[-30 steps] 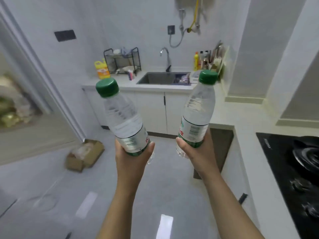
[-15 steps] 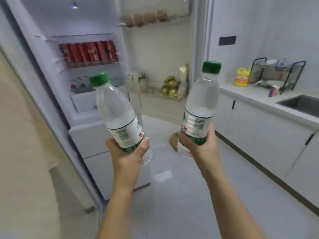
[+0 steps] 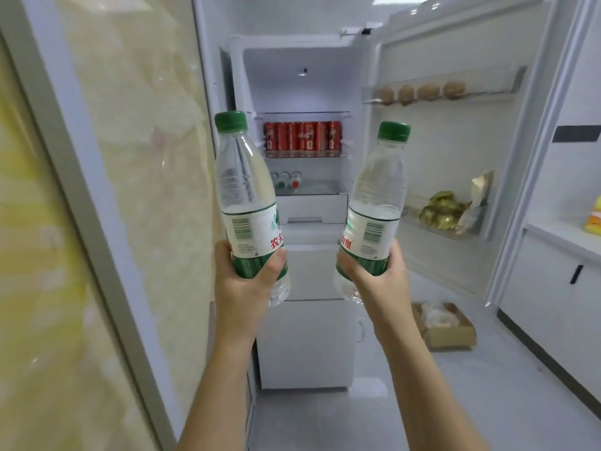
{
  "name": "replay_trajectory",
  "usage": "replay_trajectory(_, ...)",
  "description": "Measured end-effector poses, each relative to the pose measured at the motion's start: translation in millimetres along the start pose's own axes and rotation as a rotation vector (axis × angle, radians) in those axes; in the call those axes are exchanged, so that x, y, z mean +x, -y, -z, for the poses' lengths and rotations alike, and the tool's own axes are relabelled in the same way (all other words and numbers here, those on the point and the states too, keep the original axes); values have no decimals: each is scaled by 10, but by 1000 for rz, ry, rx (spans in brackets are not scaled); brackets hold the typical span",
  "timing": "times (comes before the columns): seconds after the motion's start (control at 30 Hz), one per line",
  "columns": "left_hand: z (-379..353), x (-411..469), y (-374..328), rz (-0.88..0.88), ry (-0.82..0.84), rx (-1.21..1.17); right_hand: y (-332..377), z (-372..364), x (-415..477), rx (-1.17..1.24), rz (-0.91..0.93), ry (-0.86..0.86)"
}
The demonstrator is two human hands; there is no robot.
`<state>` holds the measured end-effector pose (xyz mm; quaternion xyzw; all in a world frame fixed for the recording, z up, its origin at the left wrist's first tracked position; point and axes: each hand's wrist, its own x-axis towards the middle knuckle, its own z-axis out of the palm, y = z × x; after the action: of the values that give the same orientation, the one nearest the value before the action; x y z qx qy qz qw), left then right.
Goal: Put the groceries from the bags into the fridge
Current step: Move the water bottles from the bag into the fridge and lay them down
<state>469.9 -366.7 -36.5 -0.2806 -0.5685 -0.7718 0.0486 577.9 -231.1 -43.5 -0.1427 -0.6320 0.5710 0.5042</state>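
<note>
Both hands clasp one water bottle each low on its label: left hand [image 3: 247,288] curled round the left bottle [image 3: 245,190], right hand [image 3: 374,281] round the right bottle [image 3: 379,193], green caps up, before the open fridge [image 3: 302,89]. Half a second ago the fridge sat at ten o'clock; now it faces at twelve, and the sink counter has slid out at three. Red cans [image 3: 302,136] show between the bottles; gold packets [image 3: 442,209] sit in the door at two; a cardboard box [image 3: 450,335] lies at four.

We face the open fridge [image 3: 302,92]. Inside, cans [image 3: 302,135] sit on a shelf, behind the left bottle [image 3: 248,196] and right bottle [image 3: 377,203], side by side. The door [image 3: 439,151] stands open at right, with a box [image 3: 445,325] on the floor beneath it.
</note>
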Motion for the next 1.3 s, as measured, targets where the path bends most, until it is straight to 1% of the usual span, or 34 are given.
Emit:
replay_trajectory(0.1,18,10,-46,-36,-40,32,65,-26,82,13,20,6)
replay_trajectory(0.3,-9,0,-18,-45,-71,89,92,-6,182,27,37,-3)
replay_trajectory(0.7,-320,19,123,-84,-28,124,-2,229,369,2,27,0)
replay_trajectory(1.1,-495,4,390,-29,-75,124,-238,377,499,-18,-11,48)
replay_trajectory(1.3,-578,138,564,-14,-77,141,-385,366,663,-39,-29,60)
